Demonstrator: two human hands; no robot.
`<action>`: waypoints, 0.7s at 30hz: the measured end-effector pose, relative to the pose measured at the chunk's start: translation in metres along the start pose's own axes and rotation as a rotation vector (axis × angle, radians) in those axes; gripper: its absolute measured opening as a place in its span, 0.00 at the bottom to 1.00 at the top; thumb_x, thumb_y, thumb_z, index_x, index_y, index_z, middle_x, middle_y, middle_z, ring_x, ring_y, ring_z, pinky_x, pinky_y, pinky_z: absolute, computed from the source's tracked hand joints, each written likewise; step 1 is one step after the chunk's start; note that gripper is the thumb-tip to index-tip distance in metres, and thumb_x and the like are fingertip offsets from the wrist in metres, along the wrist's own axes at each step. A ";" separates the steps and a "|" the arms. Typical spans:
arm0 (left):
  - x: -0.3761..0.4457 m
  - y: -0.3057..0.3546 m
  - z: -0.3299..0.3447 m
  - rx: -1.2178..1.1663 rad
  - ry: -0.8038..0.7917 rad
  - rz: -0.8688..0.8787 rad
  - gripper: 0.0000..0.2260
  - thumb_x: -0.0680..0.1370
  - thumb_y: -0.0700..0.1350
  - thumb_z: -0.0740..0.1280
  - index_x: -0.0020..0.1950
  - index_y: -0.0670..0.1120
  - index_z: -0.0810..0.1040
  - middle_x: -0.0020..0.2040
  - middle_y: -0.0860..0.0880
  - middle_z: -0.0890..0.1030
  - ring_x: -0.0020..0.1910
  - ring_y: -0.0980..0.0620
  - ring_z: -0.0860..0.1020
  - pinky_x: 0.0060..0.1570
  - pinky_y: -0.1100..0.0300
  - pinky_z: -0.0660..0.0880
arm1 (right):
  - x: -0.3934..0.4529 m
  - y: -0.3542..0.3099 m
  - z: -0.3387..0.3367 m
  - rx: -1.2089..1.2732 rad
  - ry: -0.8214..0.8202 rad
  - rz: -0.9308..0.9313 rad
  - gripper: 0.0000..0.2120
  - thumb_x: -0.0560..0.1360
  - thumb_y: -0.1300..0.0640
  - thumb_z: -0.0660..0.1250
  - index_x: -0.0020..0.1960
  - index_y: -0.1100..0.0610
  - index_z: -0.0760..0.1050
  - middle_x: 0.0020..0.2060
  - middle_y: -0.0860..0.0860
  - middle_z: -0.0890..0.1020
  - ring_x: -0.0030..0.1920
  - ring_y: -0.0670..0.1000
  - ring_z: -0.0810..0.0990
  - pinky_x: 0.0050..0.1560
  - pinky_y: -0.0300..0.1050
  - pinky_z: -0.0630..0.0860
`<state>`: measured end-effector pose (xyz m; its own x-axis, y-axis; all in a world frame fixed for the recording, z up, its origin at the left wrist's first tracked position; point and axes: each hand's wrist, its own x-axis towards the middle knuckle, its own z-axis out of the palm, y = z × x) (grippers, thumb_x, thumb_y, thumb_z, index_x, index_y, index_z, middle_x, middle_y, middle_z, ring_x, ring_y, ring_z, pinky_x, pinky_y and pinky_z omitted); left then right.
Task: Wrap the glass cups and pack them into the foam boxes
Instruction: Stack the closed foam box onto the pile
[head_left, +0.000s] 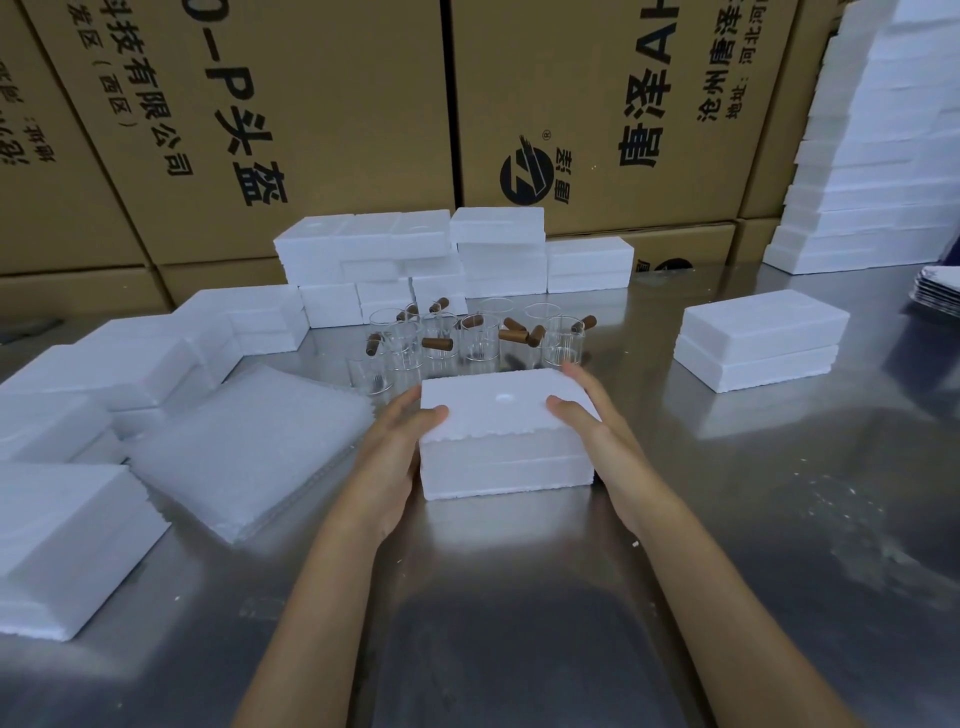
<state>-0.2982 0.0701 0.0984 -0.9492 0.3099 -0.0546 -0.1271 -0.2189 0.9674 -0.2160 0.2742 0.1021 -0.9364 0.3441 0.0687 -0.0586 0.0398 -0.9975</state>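
Observation:
A closed white foam box sits on the steel table in front of me, lid on, with a small round dimple in the top. My left hand holds its left side, thumb on the lid's edge. My right hand holds the right side, thumb on the lid, fingers along the far corner. Behind the box stand several clear glass cups with brown wooden handles. A stack of white foam wrap sheets lies to the left.
Foam boxes are piled at the left, along the back, and in a tall stack at the far right. A closed foam box sits at the right. Large cardboard cartons wall off the back.

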 end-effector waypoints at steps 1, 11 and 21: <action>0.000 0.000 0.001 0.013 -0.014 0.006 0.16 0.79 0.41 0.69 0.66 0.51 0.77 0.56 0.55 0.85 0.52 0.57 0.84 0.49 0.60 0.77 | 0.000 0.000 0.000 -0.012 0.009 -0.002 0.19 0.78 0.44 0.66 0.66 0.29 0.68 0.68 0.35 0.69 0.68 0.42 0.69 0.62 0.41 0.68; -0.001 0.004 -0.004 0.078 -0.077 0.007 0.10 0.79 0.45 0.69 0.57 0.58 0.80 0.56 0.59 0.85 0.54 0.60 0.83 0.49 0.64 0.76 | 0.003 0.001 -0.001 0.079 -0.044 0.060 0.20 0.78 0.47 0.67 0.66 0.31 0.68 0.68 0.39 0.71 0.66 0.45 0.72 0.64 0.46 0.70; -0.001 0.004 0.002 0.078 0.002 0.037 0.20 0.80 0.42 0.69 0.68 0.60 0.74 0.60 0.63 0.78 0.55 0.59 0.82 0.52 0.64 0.78 | 0.005 0.001 -0.001 0.121 -0.060 0.070 0.28 0.69 0.43 0.69 0.68 0.32 0.68 0.70 0.42 0.71 0.70 0.49 0.72 0.73 0.55 0.66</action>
<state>-0.2975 0.0707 0.1028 -0.9535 0.3009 -0.0192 -0.0695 -0.1573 0.9851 -0.2203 0.2765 0.1018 -0.9584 0.2853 0.0009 -0.0299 -0.0971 -0.9948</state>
